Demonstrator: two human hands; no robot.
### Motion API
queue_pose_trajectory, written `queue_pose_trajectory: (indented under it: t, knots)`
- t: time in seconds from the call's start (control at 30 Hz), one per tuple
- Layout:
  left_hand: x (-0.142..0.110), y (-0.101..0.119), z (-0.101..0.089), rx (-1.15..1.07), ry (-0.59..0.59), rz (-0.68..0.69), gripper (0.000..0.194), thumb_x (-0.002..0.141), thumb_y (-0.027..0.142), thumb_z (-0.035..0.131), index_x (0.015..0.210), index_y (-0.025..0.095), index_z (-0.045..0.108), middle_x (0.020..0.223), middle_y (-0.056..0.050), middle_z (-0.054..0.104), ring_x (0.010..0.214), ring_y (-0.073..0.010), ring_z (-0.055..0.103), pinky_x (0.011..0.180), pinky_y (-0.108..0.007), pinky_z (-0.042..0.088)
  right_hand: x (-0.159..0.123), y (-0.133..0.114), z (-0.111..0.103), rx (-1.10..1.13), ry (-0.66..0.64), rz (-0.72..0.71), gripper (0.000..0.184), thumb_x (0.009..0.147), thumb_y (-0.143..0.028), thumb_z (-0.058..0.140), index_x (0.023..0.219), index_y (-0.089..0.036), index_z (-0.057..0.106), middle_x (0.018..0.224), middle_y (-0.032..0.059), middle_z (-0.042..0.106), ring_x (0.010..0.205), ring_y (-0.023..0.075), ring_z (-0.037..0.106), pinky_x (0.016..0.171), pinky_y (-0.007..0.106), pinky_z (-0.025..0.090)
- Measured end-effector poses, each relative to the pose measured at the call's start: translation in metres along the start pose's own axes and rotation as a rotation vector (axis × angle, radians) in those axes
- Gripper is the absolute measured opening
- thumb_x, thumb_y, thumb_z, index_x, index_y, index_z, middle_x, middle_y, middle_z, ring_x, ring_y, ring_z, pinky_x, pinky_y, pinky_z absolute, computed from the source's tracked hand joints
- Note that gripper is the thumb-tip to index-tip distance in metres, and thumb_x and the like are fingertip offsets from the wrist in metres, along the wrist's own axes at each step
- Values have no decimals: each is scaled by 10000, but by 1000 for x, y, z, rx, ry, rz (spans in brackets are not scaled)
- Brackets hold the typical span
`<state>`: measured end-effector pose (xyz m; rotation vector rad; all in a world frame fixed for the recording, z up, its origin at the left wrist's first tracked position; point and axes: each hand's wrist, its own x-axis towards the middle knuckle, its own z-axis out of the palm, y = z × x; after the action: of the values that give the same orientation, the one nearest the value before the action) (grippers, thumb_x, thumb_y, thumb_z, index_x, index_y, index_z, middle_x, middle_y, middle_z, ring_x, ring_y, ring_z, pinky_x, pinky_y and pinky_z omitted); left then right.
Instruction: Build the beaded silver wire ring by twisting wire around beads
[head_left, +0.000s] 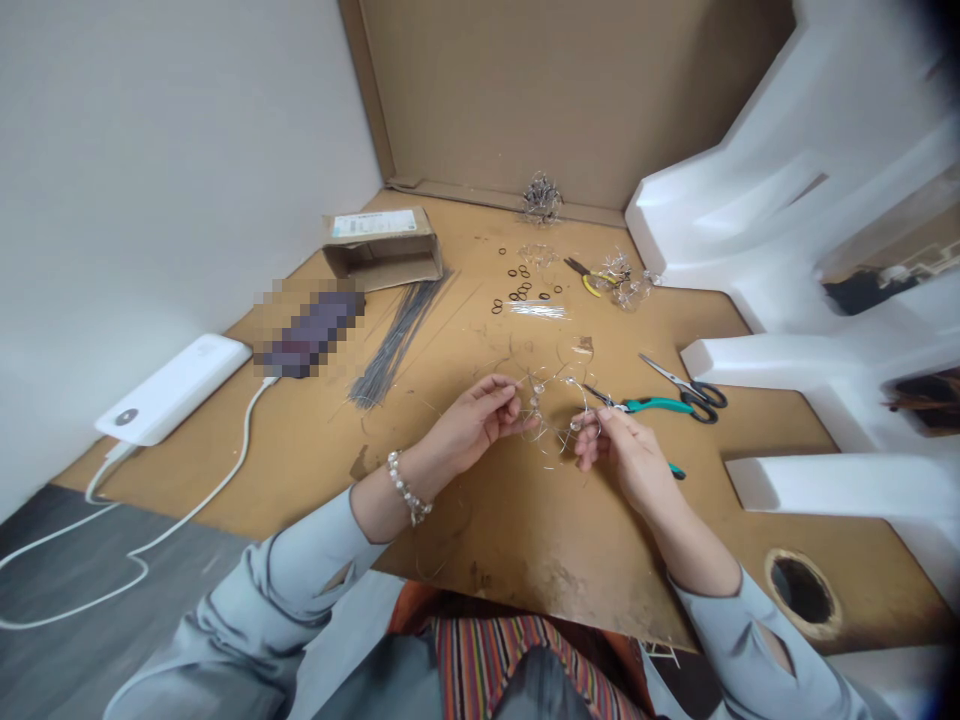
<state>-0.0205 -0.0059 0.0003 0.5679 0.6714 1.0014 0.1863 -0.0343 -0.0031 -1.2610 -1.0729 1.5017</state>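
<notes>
Between my hands is a loose ring of thin silver wire with clear beads [537, 402], held just above the tabletop. My left hand [484, 425] is closed, thumb and forefinger pinching the left side of this beaded wire. On its right side, my right hand [628, 455] grips the wire near a bead, fingers closed. Green-handled pliers [660, 405] lie just behind my right hand, partly covered by it. Scissors with dark handles [701, 397] touch or overlap the pliers; which, I cannot tell. The fine wire ends are too thin to follow.
Grey wires [397, 345] lie left, near an open cardboard box [382, 255]. Farther back are black rings [521, 292], short silver wires [536, 311], yellow-handled pliers [592, 282] and wire pieces [630, 288]. A white power bank [176, 390] stands left; white foam [765, 360] borders the right.
</notes>
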Motion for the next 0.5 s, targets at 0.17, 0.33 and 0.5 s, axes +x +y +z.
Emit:
queue_pose_trajectory:
  t: [0.17,0.33,0.5]
  knots:
    - [-1,-1,1,39,-6,50,109,804,212,641,844,160,553,613,46,539,597,-64,510,838,-383,545,0,2,-2,18,-17,10,374,844,-506,544,857,-144,639,601,21,647,451,131,590,484,264,466]
    - [-3,0,4,90,-8,74,159,765,237,684,839,163,564,619,51,549,603,-61,508,837,-361,538,1,2,-2,21,-15,6,373,846,-502,543,861,-142,638,601,21,648,456,129,595,489,260,468]
    - [-2,-3,4,188,-10,109,192,734,262,712,827,153,583,645,52,552,606,-59,501,802,-326,530,0,0,0,-9,-3,-1,381,839,-518,544,845,-147,632,590,12,636,445,126,584,481,259,468]
